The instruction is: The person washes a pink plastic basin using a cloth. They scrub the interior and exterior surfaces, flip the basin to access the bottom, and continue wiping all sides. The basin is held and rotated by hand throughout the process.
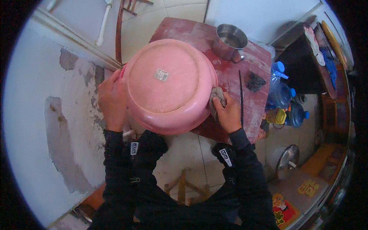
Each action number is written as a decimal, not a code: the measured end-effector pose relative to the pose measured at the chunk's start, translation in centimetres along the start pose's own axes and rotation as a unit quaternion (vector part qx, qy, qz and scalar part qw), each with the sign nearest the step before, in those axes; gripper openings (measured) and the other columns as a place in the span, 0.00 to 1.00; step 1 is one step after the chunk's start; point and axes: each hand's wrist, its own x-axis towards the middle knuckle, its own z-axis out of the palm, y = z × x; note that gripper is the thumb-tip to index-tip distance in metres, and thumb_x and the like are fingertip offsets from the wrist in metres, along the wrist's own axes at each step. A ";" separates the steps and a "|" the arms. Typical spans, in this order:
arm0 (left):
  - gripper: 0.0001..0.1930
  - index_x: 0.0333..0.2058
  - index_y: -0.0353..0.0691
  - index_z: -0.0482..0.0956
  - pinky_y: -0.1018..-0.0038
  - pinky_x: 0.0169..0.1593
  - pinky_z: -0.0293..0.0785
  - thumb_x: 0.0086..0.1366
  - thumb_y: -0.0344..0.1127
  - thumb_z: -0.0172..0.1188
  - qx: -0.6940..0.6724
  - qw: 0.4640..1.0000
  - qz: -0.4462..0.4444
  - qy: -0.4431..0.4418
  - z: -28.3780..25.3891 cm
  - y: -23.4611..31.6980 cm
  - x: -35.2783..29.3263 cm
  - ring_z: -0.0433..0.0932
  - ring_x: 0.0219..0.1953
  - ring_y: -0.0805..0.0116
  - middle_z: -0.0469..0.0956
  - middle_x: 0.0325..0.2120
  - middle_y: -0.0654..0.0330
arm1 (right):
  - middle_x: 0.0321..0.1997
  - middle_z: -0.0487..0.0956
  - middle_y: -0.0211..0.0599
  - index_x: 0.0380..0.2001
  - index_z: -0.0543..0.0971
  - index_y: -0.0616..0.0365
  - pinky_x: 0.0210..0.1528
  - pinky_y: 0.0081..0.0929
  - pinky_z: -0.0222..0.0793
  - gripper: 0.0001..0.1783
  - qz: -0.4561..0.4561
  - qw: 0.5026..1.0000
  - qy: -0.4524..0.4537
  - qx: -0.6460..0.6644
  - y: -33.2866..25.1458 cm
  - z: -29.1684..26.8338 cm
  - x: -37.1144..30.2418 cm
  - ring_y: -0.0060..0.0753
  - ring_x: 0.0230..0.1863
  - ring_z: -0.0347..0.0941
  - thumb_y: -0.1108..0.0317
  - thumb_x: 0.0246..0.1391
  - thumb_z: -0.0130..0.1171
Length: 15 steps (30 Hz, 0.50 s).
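Observation:
A pink plastic basin (172,92) is tipped so that its underside faces me, with a small label on the bottom and a brownish ring round it. My left hand (112,102) grips the basin's left rim; it is slightly blurred. A crumpled grey rag (217,100) is in my right hand (230,114), pressed against the basin's right side. Behind and beneath the basin stands a worn red table (184,28). On it, right of my right hand, lie a thin dark stick (241,92) and a dark scouring pad (255,81).
A metal pot (231,40) stands at the table's far side. Blue-capped plastic bottles (281,94) crowd the right edge. A round metal lid (288,159) is low on the right. The peeling wall (30,126) is close on the left. A wooden stool (183,188) shows between my legs.

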 end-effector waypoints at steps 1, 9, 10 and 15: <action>0.17 0.51 0.40 0.84 0.62 0.56 0.75 0.70 0.42 0.60 -0.006 0.996 -0.072 -0.044 -0.2 -0.9 0.4 0.80 0.48 0.56 0.84 0.44 0.52 | 0.34 0.82 0.57 0.42 0.79 0.66 0.38 0.42 0.73 0.14 -0.013 1.000 0.003 -0.006 -0.2 -0.1 -0.2 0.53 0.34 0.80 0.64 0.62 0.62; 0.18 0.53 0.39 0.85 0.69 0.53 0.77 0.71 0.43 0.62 -0.022 0.994 -0.068 -0.086 1.1 -1.2 0.7 0.83 0.46 0.62 0.84 0.48 0.52 | 0.32 0.81 0.58 0.39 0.80 0.65 0.37 0.42 0.74 0.12 0.013 0.996 -0.070 0.045 0.2 0.2 -2.9 0.55 0.31 0.80 0.66 0.59 0.63; 0.19 0.54 0.39 0.84 0.69 0.55 0.76 0.71 0.43 0.63 -0.057 0.990 -0.084 -0.098 1.2 -0.9 0.8 0.83 0.49 0.62 0.84 0.50 0.52 | 0.32 0.80 0.58 0.39 0.80 0.65 0.37 0.43 0.74 0.11 0.005 0.993 -0.099 0.068 -0.1 0.3 -3.5 0.56 0.32 0.80 0.66 0.59 0.63; 0.23 0.61 0.38 0.78 0.69 0.63 0.72 0.72 0.42 0.61 -0.186 0.971 -0.070 -0.130 2.6 0.9 1.1 0.78 0.59 0.62 0.80 0.56 0.50 | 0.31 0.80 0.57 0.36 0.80 0.64 0.37 0.43 0.74 0.10 -0.012 0.969 -0.228 0.099 -1.5 1.7 -6.8 0.56 0.32 0.80 0.67 0.59 0.63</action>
